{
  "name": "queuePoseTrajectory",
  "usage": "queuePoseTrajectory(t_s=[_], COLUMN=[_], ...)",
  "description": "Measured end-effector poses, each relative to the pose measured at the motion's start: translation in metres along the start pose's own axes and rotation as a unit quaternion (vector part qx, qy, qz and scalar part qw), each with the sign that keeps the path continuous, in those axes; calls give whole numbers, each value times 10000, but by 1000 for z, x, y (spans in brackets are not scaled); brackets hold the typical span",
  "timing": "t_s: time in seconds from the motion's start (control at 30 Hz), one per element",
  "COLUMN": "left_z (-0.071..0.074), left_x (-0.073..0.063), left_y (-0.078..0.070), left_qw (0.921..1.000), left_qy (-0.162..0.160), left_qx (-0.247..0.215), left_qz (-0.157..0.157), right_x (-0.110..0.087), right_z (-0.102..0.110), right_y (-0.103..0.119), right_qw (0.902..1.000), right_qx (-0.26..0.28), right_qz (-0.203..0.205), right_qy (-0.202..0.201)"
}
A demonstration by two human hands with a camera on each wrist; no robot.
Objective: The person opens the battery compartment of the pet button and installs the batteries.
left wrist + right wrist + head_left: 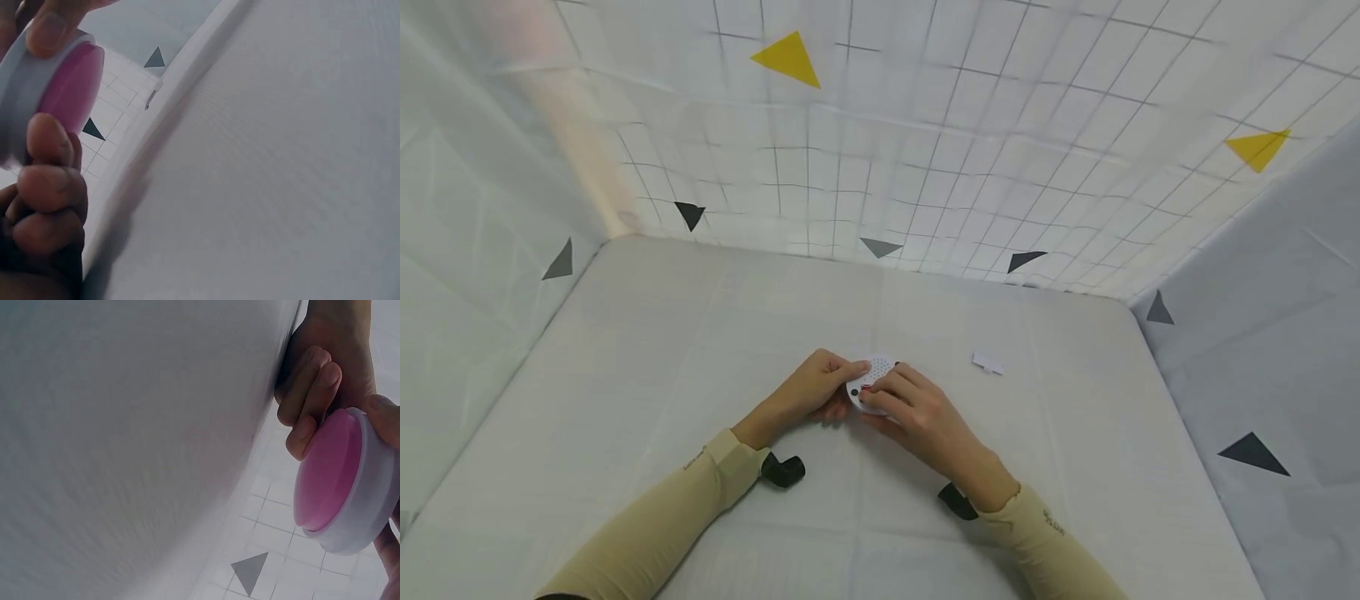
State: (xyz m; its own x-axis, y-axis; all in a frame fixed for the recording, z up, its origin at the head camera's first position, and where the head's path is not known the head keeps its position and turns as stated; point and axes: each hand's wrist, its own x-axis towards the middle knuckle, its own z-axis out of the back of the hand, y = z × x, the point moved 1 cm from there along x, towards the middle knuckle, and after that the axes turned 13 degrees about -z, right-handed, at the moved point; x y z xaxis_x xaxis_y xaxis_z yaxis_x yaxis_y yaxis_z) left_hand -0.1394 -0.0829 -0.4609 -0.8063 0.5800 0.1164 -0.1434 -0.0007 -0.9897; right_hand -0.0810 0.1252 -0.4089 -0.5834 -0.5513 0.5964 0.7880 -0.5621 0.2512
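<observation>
Between both hands is a round push button, its white back turned up, with a patch of small holes and dark spots near the edge. Its pink dome faces down toward the table, as both wrist views show. My left hand grips it at the left edge, thumb on the back and curled fingers under the dome. My right hand holds the near right side, its fingertips at a small red spot on the back and partly hiding it. What those fingertips touch there I cannot tell.
A small white flat piece with a tab lies on the white-covered table, right of the hands. White sheet walls with grid lines and coloured triangles rise behind and at both sides. Black pieces stick out at both wrists.
</observation>
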Motion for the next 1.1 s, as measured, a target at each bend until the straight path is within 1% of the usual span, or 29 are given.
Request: queuePoseTrajectory(t_s=[0.13, 0.23, 0.33, 0.4, 0.5, 0.6, 0.73, 0.83, 0.9, 1.0, 1.1], left_z=[-1, -1, -1, -1, -1, -1, -2, -2, -2, -3, -3], left_x=[1, 1, 0, 0, 1, 1, 0, 1, 1, 1, 0], left_y=[0, 0, 0, -1, -1, -2, -1, 0, 1, 2, 1], left_qw=[10000, 10000, 10000, 9999, 9999, 9998, 9994, 9994, 9995, 9996, 9997], left_qy=[11, 1, -8, -3, 22, 97, 228, 240, 212, 179, 136], left_qx=[-44, -40, -22, -30, -4, 58, 136, 143, 137, 110, 129], left_qz=[-9, -26, -88, -130, -165, -179, -201, -194, -170, -165, -167], right_x=[0, -1, -2, -2, -3, -3, -5, -6, -6, -7, -8], right_z=[-1, -3, -6, -6, -6, -5, -5, -6, -6, -7, -8], right_y=[-1, -3, -4, -4, -3, -2, 1, 1, 1, 0, -3], right_qw=[9998, 9974, 9901, 9839, 9757, 9667, 9542, 9442, 9355, 9194, 9007], right_qx=[201, 647, 1207, 1476, 1653, 1747, 1710, 1486, 1348, 1208, 1216], right_qz=[-68, -276, -599, -832, -1252, -1738, -2383, -2907, -3256, -3739, -4108], right_qy=[-58, -165, -381, -565, -705, -697, -582, -427, -258, 143, 715])
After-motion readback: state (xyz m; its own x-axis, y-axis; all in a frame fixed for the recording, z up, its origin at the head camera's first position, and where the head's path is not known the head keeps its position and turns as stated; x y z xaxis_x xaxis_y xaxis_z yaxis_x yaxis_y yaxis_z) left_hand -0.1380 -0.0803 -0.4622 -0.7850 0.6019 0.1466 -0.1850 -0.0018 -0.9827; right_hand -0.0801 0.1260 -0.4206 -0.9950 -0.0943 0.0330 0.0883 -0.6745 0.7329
